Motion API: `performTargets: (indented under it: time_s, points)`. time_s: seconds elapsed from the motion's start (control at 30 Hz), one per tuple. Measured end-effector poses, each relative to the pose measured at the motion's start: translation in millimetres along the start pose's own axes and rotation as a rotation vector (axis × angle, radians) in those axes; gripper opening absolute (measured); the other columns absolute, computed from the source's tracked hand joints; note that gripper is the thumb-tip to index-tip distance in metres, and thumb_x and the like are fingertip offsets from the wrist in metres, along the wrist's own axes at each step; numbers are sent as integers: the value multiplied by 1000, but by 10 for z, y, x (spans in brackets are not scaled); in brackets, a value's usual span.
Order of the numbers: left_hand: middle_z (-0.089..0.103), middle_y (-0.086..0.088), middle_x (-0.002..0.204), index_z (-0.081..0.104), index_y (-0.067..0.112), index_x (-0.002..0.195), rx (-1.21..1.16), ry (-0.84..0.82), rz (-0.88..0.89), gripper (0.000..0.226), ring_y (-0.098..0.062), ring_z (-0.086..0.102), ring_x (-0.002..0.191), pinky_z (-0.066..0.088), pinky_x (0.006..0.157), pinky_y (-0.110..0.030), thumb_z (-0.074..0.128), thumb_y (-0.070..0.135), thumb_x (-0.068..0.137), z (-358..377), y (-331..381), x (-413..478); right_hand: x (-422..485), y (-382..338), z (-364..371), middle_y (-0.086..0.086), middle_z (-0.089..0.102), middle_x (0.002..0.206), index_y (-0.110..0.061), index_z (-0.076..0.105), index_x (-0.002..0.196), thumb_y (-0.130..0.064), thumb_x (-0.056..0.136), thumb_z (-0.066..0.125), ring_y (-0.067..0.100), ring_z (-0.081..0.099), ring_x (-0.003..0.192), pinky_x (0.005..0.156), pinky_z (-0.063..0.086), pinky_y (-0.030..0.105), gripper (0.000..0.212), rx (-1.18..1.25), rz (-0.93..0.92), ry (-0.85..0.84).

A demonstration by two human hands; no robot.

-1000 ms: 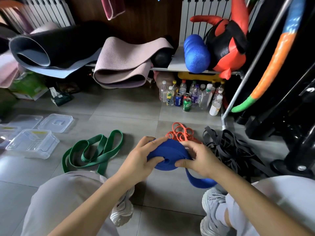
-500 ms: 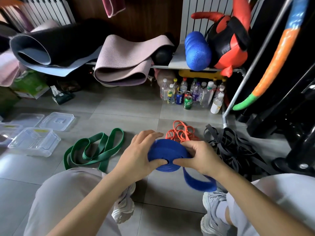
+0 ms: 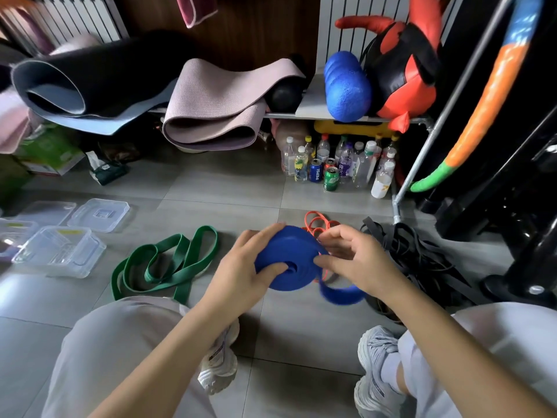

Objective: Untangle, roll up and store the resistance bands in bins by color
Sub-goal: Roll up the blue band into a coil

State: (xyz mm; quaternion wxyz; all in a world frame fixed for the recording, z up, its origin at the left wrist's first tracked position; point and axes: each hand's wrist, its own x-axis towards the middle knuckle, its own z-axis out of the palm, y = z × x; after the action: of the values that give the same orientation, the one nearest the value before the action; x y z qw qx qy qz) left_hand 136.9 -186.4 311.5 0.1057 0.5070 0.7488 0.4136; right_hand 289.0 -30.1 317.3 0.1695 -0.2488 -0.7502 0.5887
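Note:
A blue resistance band (image 3: 289,260), mostly wound into a thick roll, is held above the floor between both hands. My left hand (image 3: 241,273) grips the roll's left side, thumb pressed near its centre. My right hand (image 3: 352,260) holds the right side with thumb and curled fingers; a short loose blue tail hangs below it. A green band (image 3: 168,263) lies in loops on the tiles to the left. Orange bands (image 3: 316,223) lie just behind the roll, and a tangled black pile (image 3: 422,260) lies to the right.
Clear plastic bins (image 3: 60,251) and lids (image 3: 99,214) sit on the floor at far left. Bottles and cans (image 3: 334,167) stand under a shelf holding yoga mats (image 3: 217,107) and a blue foam roller (image 3: 346,86). A black equipment frame (image 3: 518,206) stands right. My knees and shoes are below.
The roll has turned in my hands and the loose blue tail beneath it has grown shorter. My right hand shifted its hold further over the roll's right edge.

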Motion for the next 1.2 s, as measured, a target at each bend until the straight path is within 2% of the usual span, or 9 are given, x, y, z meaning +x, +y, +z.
performTargets:
  time_s: [0.07, 0.23, 0.4, 0.53, 0.63, 0.73, 0.9, 1.0, 1.2]
  points:
    - [48, 21, 113, 37, 62, 118, -146, 23, -51, 62, 0, 50, 103, 47, 86, -21, 67, 27, 77, -10, -17, 6, -1, -28, -18, -9, 71, 92, -26, 62, 92, -6, 73, 77, 6, 68, 89, 86, 50, 26, 31, 10, -12, 20]
    - [55, 21, 118, 49, 52, 114, -382, 87, -114, 56, -9, 60, 101, 56, 80, -31, 70, 22, 72, 23, 33, 14, 2, -79, 12, -6, 74, 82, -16, 58, 91, -4, 71, 74, 31, 66, 79, 79, 47, 62, 29, 192, 14, 35]
    - [58, -6, 114, 50, 43, 113, -576, 68, -187, 53, -20, 66, 92, 59, 67, -40, 70, 17, 71, -30, 50, 34, -7, -78, 45, 16, 71, 87, -10, 55, 86, -12, 65, 75, 34, 61, 78, 77, 47, 56, 29, 268, 36, 58]
    - [58, -7, 108, 46, 36, 114, -674, -6, -274, 54, -20, 67, 91, 58, 64, -47, 76, 13, 74, -10, 94, 2, -23, -91, 44, 16, 70, 86, -10, 54, 84, -9, 64, 78, 30, 64, 78, 77, 49, 50, 31, 308, 24, 24]
    - [60, 0, 105, 47, 42, 108, -568, -58, -295, 56, -22, 65, 93, 58, 67, -47, 82, 25, 67, -20, 48, 36, -13, -59, 18, 15, 69, 81, -9, 55, 82, -7, 66, 82, 33, 57, 74, 70, 43, 49, 32, 291, 40, 22]
    - [57, 11, 111, 43, 48, 103, -145, -58, -221, 59, -14, 60, 99, 54, 81, -42, 83, 35, 62, -63, 2, 73, 9, -17, 21, 7, 68, 79, -12, 55, 80, 1, 71, 77, 24, 62, 74, 70, 48, 41, 27, 173, 45, 5]
    - [47, 13, 120, 29, 53, 136, 263, -244, 87, 71, -11, 53, 102, 49, 83, -31, 66, 44, 76, 4, 38, -29, 3, 20, 95, 5, 66, 77, -14, 54, 79, 3, 71, 76, 14, 65, 73, 70, 54, 32, 30, 47, 37, -101]
    - [48, 8, 115, 37, 47, 136, 257, -254, 60, 63, -15, 54, 97, 50, 83, -34, 62, 42, 79, 21, 9, -23, 20, 37, 82, 7, 69, 81, -13, 50, 82, 2, 72, 76, 19, 67, 78, 73, 56, 36, 32, 32, 20, -125]
    - [46, 12, 108, 39, 50, 128, 33, -80, -78, 59, -11, 50, 94, 44, 85, -22, 69, 25, 83, 40, 95, 50, 62, -6, 61, -5, 64, 110, -20, 59, 81, -9, 79, 72, -2, 63, 91, 77, 55, 29, 17, 43, -10, 58]
